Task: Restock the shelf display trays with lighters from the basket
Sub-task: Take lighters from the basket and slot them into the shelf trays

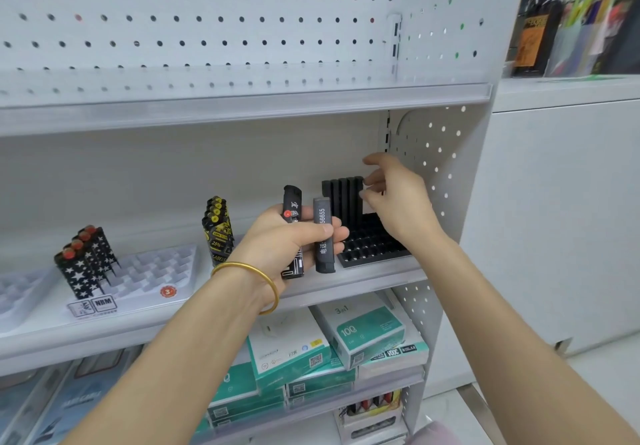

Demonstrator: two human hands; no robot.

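My left hand (282,237) grips two black lighters upright in front of the middle shelf: a printed lighter with a red button (293,212) and a plain dark lighter with white digits (323,237). My right hand (394,199) reaches over the black display tray (375,249) at the shelf's right end. Its fingertips pinch the rightmost of a row of dark lighters (343,199) standing at the tray's back. Most tray slots in front stand bare. The basket is not in view.
A white tray (156,271) holds star-printed lighters (86,261) on the left. Yellow-black lighters (218,226) stand mid-shelf. Green boxes (370,332) fill the shelf below. The perforated side panel (440,167) is close to my right hand.
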